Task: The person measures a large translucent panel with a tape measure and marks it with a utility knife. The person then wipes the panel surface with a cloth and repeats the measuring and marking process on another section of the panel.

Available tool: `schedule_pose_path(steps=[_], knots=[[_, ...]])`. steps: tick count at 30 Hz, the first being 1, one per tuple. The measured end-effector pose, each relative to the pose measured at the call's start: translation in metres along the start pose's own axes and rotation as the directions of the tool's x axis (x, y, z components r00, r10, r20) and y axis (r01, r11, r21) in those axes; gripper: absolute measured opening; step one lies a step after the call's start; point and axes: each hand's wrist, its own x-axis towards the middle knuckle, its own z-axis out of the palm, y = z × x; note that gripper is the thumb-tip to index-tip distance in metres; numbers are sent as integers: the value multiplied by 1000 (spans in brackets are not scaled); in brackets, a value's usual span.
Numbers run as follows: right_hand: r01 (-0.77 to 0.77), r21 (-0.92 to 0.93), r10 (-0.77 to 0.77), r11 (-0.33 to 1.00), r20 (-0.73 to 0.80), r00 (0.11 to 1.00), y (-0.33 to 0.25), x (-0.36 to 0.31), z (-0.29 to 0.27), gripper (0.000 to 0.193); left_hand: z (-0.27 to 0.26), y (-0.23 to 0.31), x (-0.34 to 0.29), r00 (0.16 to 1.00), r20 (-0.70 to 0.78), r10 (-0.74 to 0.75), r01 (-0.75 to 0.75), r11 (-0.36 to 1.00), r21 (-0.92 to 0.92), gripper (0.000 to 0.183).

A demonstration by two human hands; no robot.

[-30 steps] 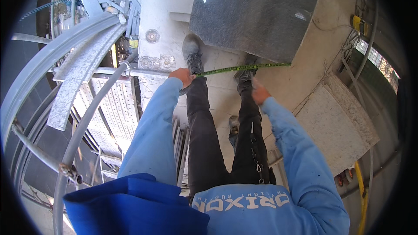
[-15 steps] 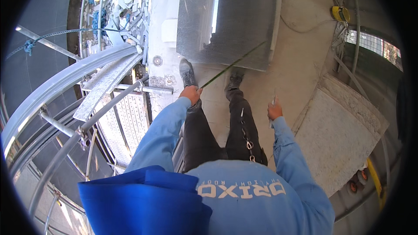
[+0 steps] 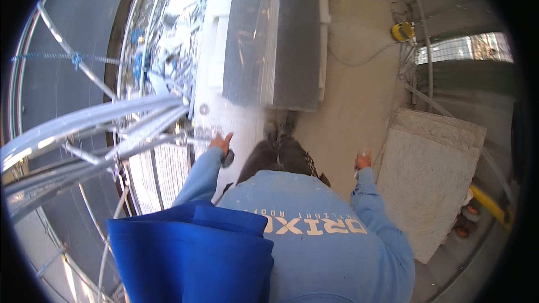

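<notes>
My left hand (image 3: 222,143) is out to the left with its index finger raised. Its other fingers are curled round a dark, rounded tape measure (image 3: 227,159), no blade showing. On the right, at waist height, my right hand (image 3: 364,160) is closed around something small and pale, too blurred to name. Ahead of my feet lies a dark grey sheet (image 3: 297,50), with a second dark grey sheet (image 3: 242,50) to its left and a lighter strip between them. Neither hand touches the sheets.
Scaffold tubes (image 3: 92,76) and curved metal rails (image 3: 84,126) run along the left. Behind them lies a heap of broken pieces (image 3: 179,45). A stack of pale slabs (image 3: 429,174) is at my right. A yellow reel (image 3: 402,32) with a cable stands farther off.
The thin green tape blade that stretched from my left hand across the dark sheet is gone. My left hand has moved left and down, away from the sheets. My feet have come closer together.
</notes>
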Motion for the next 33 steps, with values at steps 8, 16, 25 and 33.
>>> schedule_pose_path(steps=[8,16,25,33], knots=[[-15,16,15,1000,-40,999,179,11,10,64,60,-17,7,994,103,39,-47,996,76,84],[-148,108,151,983,-23,988,25,-7,-41,67,72,21,-29,998,59,10,-18,991,134,83],[96,91,-83,991,-135,987,32,208,-198,71,77,222,-32,990,-54,-133,136,989,64,77],[-211,281,298,936,-320,899,44,331,-369,78,105,361,-57,993,16,-118,118,992,-42,70]])
